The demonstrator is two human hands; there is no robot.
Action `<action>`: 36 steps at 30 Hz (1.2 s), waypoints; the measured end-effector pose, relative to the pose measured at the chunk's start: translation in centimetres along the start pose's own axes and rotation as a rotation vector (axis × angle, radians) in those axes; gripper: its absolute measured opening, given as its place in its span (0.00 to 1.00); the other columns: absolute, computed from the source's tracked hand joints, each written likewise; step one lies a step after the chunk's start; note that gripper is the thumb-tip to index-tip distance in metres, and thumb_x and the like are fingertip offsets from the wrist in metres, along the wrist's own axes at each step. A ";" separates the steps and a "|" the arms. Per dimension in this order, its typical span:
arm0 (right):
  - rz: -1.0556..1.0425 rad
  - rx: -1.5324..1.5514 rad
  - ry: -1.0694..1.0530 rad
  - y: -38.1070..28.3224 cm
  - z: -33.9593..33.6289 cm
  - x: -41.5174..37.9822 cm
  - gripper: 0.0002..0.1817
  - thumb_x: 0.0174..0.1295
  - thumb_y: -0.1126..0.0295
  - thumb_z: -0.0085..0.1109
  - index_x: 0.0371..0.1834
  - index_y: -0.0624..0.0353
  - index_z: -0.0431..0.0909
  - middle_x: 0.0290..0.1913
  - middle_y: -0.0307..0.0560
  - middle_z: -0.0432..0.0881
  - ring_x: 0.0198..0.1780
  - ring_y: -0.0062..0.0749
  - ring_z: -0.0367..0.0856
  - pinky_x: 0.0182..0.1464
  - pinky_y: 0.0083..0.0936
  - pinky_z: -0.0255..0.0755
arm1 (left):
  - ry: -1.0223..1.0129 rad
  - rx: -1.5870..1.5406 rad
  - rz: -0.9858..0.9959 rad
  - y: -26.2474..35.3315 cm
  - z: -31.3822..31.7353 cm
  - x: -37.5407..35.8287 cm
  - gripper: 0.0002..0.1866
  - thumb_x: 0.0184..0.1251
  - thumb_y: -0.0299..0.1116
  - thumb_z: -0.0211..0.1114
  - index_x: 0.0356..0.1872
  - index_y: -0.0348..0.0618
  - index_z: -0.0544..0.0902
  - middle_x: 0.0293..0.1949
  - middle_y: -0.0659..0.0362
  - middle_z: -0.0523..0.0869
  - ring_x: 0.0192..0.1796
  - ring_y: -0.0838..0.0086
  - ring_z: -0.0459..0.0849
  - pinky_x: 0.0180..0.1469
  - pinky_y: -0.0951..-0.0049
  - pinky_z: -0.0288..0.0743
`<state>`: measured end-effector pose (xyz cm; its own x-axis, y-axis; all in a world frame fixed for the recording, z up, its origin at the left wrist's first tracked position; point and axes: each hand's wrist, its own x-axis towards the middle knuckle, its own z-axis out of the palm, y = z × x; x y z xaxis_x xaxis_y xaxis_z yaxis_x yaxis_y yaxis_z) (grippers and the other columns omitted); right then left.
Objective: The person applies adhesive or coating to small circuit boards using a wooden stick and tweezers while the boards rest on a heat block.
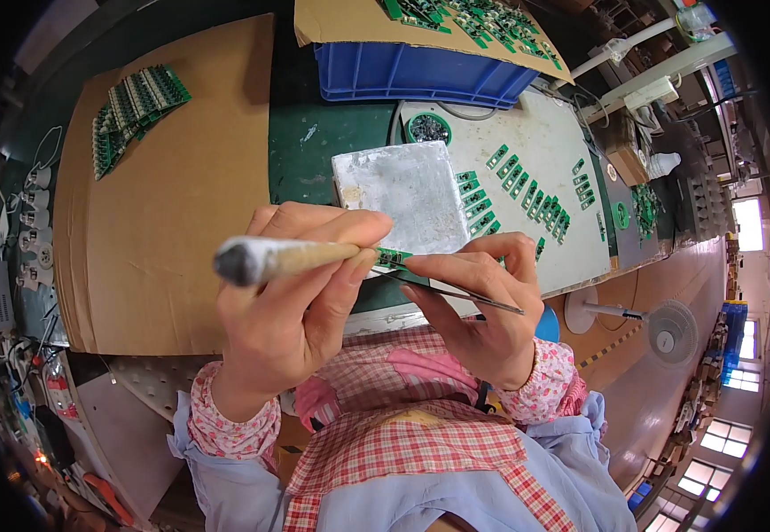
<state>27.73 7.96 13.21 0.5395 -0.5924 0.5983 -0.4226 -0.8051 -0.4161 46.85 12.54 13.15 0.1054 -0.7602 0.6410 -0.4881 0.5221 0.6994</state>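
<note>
Beyond your hands lies a pale worktop (491, 124), and on your side of the scuffed white square block (407, 191) sits a small green circuit board (391, 258), probably light, stiff, fragile, best edge-held, your left hand (269, 324) pinching a tan rod (309, 257), right hand (504, 328) grasping dark metal tweezers (491, 303).

Small green circuit board (392, 258) beside slanted dark tweezers (478, 298); pale stick (309, 258), dark-ended; all held.

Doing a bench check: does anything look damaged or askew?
The white block has a scuffed, stained top. Circuit boards on cardboard over the blue crate lie jumbled, unlike the neater rows beside the block.
</note>
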 end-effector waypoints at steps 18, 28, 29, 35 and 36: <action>-0.182 -0.035 -0.137 0.6 -0.9 1.8 0.22 0.41 0.68 0.76 0.43 0.48 0.82 0.34 0.29 0.80 0.40 0.31 0.75 0.42 0.31 0.61 | 0.025 0.031 -0.044 0.1 0.0 0.1 0.07 0.60 0.20 0.68 0.39 0.34 0.83 0.41 0.56 0.89 0.38 0.61 0.84 0.39 0.67 0.78; -0.193 -0.052 -0.168 0.5 -0.4 2.7 0.20 0.42 0.68 0.76 0.41 0.48 0.81 0.31 0.29 0.78 0.39 0.31 0.75 0.42 0.31 0.62 | 0.021 0.067 0.046 -0.4 0.0 0.3 0.08 0.60 0.21 0.69 0.38 0.34 0.79 0.39 0.56 0.88 0.34 0.63 0.80 0.34 0.68 0.72; -0.192 -0.052 -0.168 0.5 -0.3 2.7 0.20 0.42 0.68 0.76 0.41 0.47 0.81 0.31 0.29 0.78 0.39 0.31 0.75 0.42 0.31 0.62 | 0.023 0.066 0.047 -0.4 0.0 0.4 0.08 0.60 0.21 0.69 0.38 0.34 0.79 0.38 0.56 0.88 0.34 0.63 0.79 0.34 0.68 0.72; -0.199 -0.068 -0.178 0.6 -0.2 2.8 0.20 0.42 0.68 0.77 0.41 0.47 0.81 0.30 0.29 0.76 0.39 0.31 0.75 0.42 0.31 0.62 | 0.038 0.054 0.050 -0.4 0.0 0.5 0.08 0.58 0.21 0.69 0.37 0.34 0.80 0.37 0.56 0.88 0.34 0.65 0.80 0.34 0.67 0.71; -0.199 -0.068 -0.177 0.6 -0.2 2.8 0.20 0.42 0.68 0.77 0.41 0.47 0.81 0.30 0.29 0.76 0.39 0.31 0.75 0.42 0.31 0.62 | 0.040 0.050 0.053 -0.4 0.1 0.5 0.08 0.58 0.21 0.69 0.37 0.34 0.80 0.36 0.57 0.87 0.34 0.65 0.80 0.34 0.67 0.71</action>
<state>28.83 5.84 14.79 0.7333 -0.4234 0.5320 -0.3401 -0.9059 -0.2522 47.05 11.92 13.18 0.1128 -0.7155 0.6895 -0.5368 0.5400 0.6482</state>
